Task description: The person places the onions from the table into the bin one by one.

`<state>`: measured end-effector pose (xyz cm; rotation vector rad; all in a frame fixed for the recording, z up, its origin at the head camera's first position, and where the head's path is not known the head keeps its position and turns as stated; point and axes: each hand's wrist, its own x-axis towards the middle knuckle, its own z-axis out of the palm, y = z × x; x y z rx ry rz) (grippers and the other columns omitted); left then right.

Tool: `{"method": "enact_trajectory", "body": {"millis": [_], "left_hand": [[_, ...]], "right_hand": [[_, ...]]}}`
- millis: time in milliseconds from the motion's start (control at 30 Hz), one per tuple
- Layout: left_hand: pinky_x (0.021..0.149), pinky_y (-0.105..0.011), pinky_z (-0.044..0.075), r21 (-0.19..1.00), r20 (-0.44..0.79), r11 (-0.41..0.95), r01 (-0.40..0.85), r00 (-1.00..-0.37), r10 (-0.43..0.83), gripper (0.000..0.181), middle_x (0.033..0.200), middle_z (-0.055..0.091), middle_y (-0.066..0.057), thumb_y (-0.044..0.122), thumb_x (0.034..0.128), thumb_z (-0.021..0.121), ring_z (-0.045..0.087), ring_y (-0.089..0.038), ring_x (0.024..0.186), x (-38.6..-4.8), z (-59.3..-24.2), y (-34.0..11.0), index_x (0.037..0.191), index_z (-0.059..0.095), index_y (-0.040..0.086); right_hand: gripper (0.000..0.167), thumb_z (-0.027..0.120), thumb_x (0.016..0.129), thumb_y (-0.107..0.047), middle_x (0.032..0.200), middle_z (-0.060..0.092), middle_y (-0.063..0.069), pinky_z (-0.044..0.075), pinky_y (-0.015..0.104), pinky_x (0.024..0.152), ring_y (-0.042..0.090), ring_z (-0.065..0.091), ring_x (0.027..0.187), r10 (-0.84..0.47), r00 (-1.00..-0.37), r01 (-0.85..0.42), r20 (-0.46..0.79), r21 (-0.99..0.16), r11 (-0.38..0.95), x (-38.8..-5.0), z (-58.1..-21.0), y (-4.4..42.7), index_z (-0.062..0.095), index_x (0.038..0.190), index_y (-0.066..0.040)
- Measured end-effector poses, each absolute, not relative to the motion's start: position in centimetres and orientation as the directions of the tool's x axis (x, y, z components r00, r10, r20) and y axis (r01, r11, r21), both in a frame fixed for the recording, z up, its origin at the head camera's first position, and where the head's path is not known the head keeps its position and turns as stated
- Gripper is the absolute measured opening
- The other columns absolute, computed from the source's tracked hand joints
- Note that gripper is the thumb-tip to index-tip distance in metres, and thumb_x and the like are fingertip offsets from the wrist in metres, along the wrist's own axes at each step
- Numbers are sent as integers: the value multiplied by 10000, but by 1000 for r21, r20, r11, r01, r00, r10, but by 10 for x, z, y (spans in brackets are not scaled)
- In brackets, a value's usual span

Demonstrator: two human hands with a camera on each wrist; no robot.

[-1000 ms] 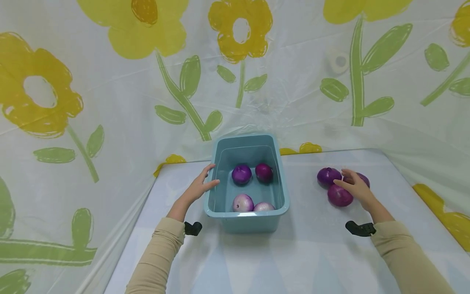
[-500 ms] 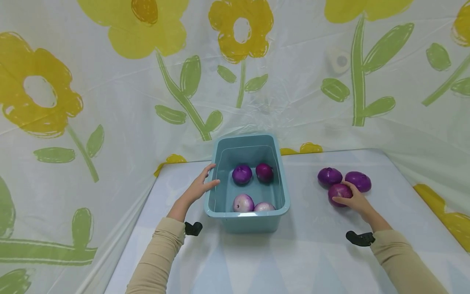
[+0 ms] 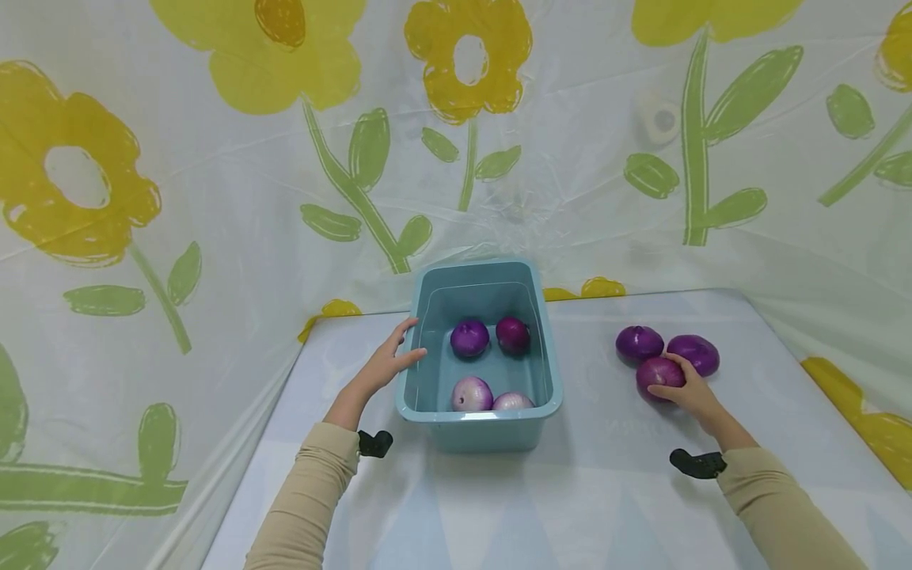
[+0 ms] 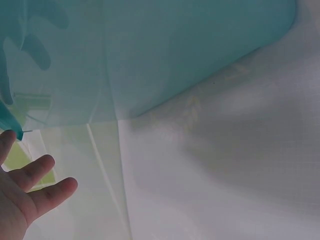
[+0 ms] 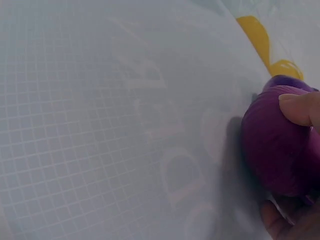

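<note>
Lowered since a second ago with the right hand (image 3: 695,395) — now gripping the nearest purple onion (image 3: 653,377) between thumb and fingers, seemingly down on the counter (image 3: 591,475). Near-round, so no clear long axis. Just behind it, two more purple onions (image 3: 695,353). Well to the left of onion and right hand alike, a blue bin (image 3: 484,437), with two pale onions (image 3: 473,393) near and two dark onions (image 3: 469,339) far. At the bin's left rim — left hand (image 3: 380,369), fingers apart, nothing grasped; cannot tell whether touching.
</note>
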<state>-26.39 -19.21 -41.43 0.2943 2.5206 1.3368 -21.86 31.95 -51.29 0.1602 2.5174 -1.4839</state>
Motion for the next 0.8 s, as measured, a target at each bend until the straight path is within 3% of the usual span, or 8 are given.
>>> {"method": "enact_trajectory", "body": {"millis": [400, 800], "left_hand": [[999, -632, 249, 825, -111, 560, 76, -950, 293, 685, 1520, 158, -98, 416, 881, 536, 154, -378, 1371, -268, -425, -194, 1445, 177, 265], [998, -625, 259, 826, -112, 559, 75, -950, 292, 693, 1518, 164, -99, 444, 874, 541, 165, -378, 1368, -267, -424, -194, 1443, 184, 271]], "right_hand": [[864, 566, 882, -367, 1422, 8, 383, 204, 694, 961, 589, 106, 1250, -20, -960, 227, -280, -818, 528, -230, -473, 312, 12, 1450, -26], [829, 518, 895, -385, 1407, 125, 377, 224, 669, 961, 545, 187, 1248, -74, -975, 129, -209, -808, 574, -253, -430, 306, 18, 1453, -31]]}}
